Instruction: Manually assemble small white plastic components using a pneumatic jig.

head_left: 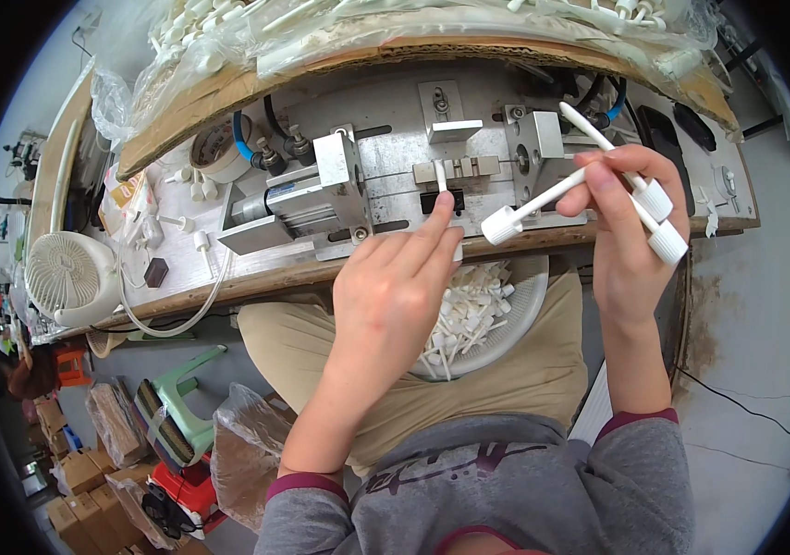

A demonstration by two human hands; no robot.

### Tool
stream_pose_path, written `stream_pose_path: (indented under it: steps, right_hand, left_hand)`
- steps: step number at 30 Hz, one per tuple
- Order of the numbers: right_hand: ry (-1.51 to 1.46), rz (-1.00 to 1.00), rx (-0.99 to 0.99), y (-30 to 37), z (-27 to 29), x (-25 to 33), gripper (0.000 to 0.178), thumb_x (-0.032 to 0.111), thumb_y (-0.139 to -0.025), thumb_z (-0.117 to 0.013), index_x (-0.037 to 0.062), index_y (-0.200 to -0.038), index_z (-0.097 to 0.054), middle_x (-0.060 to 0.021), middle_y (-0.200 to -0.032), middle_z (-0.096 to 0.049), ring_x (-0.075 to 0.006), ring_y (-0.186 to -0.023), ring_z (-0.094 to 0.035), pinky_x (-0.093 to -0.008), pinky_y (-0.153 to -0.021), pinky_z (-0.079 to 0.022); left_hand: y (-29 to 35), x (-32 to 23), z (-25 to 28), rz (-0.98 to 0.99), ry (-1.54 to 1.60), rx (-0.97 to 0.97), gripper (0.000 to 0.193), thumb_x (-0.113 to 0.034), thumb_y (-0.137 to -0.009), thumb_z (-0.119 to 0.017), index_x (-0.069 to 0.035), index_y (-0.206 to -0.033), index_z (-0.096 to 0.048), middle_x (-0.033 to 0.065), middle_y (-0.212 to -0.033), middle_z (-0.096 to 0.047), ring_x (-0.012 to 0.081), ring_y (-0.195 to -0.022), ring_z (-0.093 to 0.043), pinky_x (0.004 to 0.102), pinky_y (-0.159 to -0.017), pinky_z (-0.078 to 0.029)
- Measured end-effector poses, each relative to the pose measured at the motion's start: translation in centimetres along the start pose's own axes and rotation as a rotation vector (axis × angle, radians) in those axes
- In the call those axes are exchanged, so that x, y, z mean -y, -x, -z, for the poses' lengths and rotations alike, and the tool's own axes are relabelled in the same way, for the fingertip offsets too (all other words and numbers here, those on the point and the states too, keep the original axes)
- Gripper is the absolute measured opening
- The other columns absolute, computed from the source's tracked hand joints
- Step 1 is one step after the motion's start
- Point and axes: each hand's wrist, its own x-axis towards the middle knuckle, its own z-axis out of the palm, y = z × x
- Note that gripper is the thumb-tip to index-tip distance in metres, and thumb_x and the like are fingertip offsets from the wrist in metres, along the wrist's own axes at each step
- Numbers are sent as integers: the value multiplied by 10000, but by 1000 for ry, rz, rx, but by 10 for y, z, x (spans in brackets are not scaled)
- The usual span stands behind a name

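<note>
In the lap, a pale round basin (541,289) holds a heap of small white pieces (471,313), their caps and thin stems lying every way. Above it, white capped sticks (543,198) show in the right hand (624,242): smooth, slender, straight stems, each ending in a wider cylindrical cap with fine ribs. Three caps are visible, one toward the lower left and two by the palm's outer side. The right hand is raised over the bench's near edge, forearm upright, its grip clamped on these sticks between thumb and fingers.

The left hand (387,294) reaches forward and slightly right, back upward, index finger outstretched and the others bent. Its thumb is hidden, so I cannot tell whether its grip is apart or together. The index fingertip meets the near end of a white rod (441,174), which lies across a grooved metal block (482,166) on the bench (270,283).

Metal fixtures stand either side of the block, a left unit (339,176) and a right unit (543,139). Farther back, cardboard (205,106) carries clear plastic with more white pieces.
</note>
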Motion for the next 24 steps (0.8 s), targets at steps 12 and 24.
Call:
stream_pose_path:
  steps: [12,24]
  right_hand:
    - [16,-120,-92,7,4,4,174,-28,-967,-652,-33,-1139,-625,-162,-903,-721,-196,-745,-731,-304,-762,-593]
    - [-98,-241,-59,15,-12,2,181,3,-986,-639,-32,-1164,-630,-153,-942,-724,-160,-733,-703,-277,-693,-576]
  left_hand:
    - [-19,9,8,-86,-168,124,224,-49,-794,-692,14,-996,-764,172,-1208,-738,179,-565,-651,271,-610,-503]
    - [4,-10,27,-41,534,-32,370,0,-770,-804,-21,-1131,-729,127,-1157,-693,269,-844,-703,370,-695,-582]
